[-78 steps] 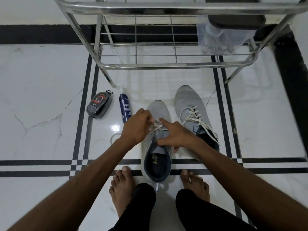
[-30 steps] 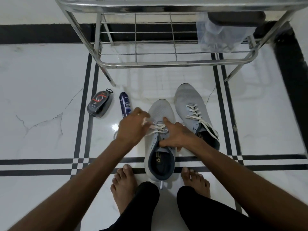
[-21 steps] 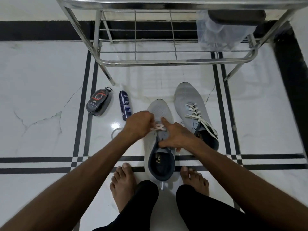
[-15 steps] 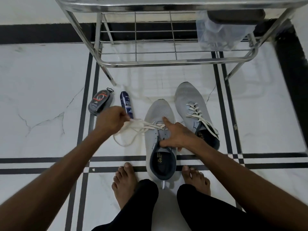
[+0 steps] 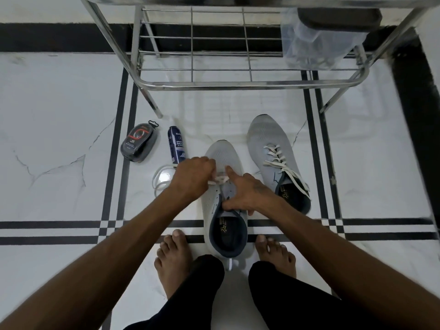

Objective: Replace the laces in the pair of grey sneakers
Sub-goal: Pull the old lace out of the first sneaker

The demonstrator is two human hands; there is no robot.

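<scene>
While the near grey sneaker [image 5: 223, 210] stands on the white marble floor [image 5: 59, 115] between two bare feet, toe pointing away, both hands are right on it: the left hand [image 5: 194, 178] is curled over the front of the lacing, fingers pinching the white lace [image 5: 220, 179] at the lowest eyelets, and the right hand [image 5: 245, 192] grips the shoe by its tongue and collar, forefinger stretched forward along the eyelet row, thumb hooked at the opening. The slack of that lace trails off to the left, looping on the floor just beside the left wrist. Only the front eyelets carry lace; the dark lining and insole gape open toward the camera. Just to the right and a little farther off sits the second grey sneaker [image 5: 269, 148], angled, fully threaded with a white lace whose loose ends drape across its collar. Out to the left lie a blue spray can [image 5: 176, 144] of sneaker cleaner and, beside it, a dark oval shoe-polish sponge case [image 5: 139, 145]. Beyond everything, a steel rack [image 5: 238, 84] stands on the floor, a clear plastic bag [image 5: 309, 44] on its right end.
</scene>
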